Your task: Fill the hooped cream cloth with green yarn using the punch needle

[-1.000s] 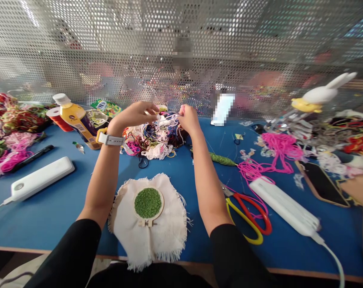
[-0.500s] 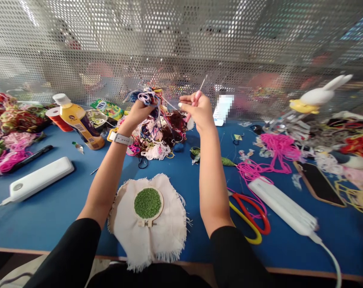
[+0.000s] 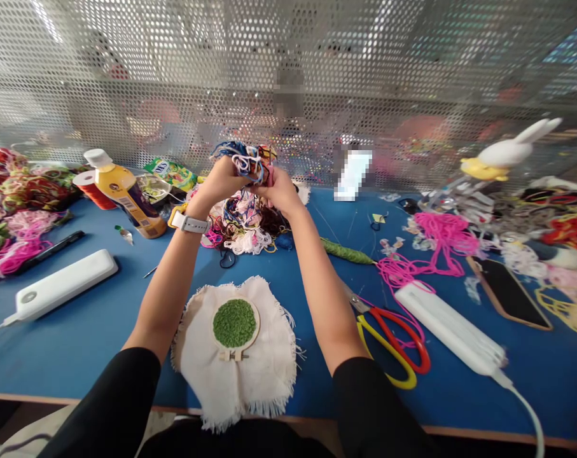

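Note:
My left hand (image 3: 224, 181) is closed round a tangled bundle of mixed yarn (image 3: 250, 162), blue, white, orange and dark strands, lifted over the table. Pressed against the right side of that bundle is my right hand (image 3: 281, 191), fingers curled round a pink-handled punch needle, mostly hidden now. Below both hands lies a larger pile of mixed yarn (image 3: 247, 226). Close to me, an embroidery hoop (image 3: 258, 324) with dense green loops (image 3: 235, 323) rests on white frayed cloth (image 3: 207, 381).
Scissors (image 3: 393, 343) and a white power bank (image 3: 450, 327) lie right of my forearm. Pink yarn (image 3: 445, 242), a phone (image 3: 512, 292) and a rabbit-shaped lamp (image 3: 502, 156) are farther right. At left stand a bottle (image 3: 126, 194) and another power bank (image 3: 66, 284). Perforated metal (image 3: 197, 63) closes the back.
My right hand has moved left to the yarn bundle, taking the punch needle with it. The left hand keeps its hold on the bundle, nearly in place.

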Demonstrator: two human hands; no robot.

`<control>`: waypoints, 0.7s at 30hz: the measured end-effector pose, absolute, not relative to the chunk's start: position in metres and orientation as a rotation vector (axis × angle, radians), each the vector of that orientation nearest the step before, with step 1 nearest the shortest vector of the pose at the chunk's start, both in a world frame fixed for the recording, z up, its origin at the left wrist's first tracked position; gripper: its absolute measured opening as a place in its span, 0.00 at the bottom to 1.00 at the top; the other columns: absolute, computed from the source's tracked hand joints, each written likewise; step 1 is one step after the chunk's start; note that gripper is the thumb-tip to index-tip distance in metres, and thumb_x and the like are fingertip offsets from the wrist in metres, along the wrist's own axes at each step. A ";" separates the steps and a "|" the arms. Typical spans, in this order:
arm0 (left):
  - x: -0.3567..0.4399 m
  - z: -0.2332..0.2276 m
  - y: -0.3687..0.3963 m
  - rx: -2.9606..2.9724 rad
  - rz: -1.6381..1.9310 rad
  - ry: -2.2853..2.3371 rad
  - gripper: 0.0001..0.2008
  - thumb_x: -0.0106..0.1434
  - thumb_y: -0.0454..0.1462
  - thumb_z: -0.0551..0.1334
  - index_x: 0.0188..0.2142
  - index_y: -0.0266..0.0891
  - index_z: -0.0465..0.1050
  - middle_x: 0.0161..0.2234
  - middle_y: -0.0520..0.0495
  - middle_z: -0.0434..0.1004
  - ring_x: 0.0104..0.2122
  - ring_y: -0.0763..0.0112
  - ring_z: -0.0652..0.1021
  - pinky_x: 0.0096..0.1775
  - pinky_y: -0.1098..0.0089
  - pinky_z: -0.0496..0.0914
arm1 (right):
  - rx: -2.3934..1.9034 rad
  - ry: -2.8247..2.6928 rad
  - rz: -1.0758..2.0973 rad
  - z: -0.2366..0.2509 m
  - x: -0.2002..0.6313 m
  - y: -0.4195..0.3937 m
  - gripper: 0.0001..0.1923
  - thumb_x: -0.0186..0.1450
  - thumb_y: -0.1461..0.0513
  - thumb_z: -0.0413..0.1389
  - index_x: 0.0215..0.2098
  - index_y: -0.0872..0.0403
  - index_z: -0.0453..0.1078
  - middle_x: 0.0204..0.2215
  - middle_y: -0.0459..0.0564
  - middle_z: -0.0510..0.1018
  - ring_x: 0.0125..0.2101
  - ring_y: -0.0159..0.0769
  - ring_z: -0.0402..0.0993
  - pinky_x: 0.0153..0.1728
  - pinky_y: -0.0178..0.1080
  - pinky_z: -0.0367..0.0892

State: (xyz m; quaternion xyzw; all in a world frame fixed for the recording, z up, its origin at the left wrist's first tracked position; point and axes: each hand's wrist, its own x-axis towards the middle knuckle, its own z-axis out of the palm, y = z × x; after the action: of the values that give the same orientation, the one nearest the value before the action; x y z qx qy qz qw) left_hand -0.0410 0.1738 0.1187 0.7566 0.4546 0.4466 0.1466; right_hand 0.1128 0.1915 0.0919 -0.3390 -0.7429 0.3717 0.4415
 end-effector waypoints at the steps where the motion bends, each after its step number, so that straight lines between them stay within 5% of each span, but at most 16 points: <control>1: -0.042 0.119 0.174 2.182 1.265 1.331 0.03 0.54 0.35 0.63 0.25 0.37 0.70 0.24 0.51 0.71 0.30 0.72 0.72 0.32 0.72 0.69 | -0.844 -1.840 0.912 0.091 0.111 0.192 0.11 0.56 0.61 0.62 0.30 0.50 0.62 0.27 0.44 0.71 0.35 0.38 0.71 0.35 0.41 0.69; 10: -0.053 0.118 0.177 2.111 1.228 1.374 0.06 0.49 0.28 0.64 0.26 0.37 0.68 0.23 0.53 0.66 0.26 0.73 0.69 0.28 0.72 0.66 | -0.892 -1.754 0.836 0.081 0.119 0.209 0.23 0.56 0.67 0.62 0.21 0.50 0.48 0.20 0.38 0.52 0.23 0.29 0.57 0.28 0.34 0.60; 21: -0.049 0.115 0.171 2.121 1.091 1.556 0.12 0.48 0.31 0.68 0.29 0.38 0.65 0.22 0.54 0.63 0.25 0.74 0.65 0.27 0.71 0.60 | -0.759 -1.525 0.857 0.081 0.122 0.213 0.21 0.55 0.70 0.58 0.20 0.51 0.47 0.20 0.38 0.50 0.21 0.25 0.49 0.25 0.32 0.51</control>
State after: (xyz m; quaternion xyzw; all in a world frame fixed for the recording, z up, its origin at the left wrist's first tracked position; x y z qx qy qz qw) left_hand -0.0495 0.1714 0.1151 0.7367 0.5404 0.3791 0.1465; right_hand 0.1215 0.2129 0.0813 -0.3246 -0.6520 0.3665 0.5790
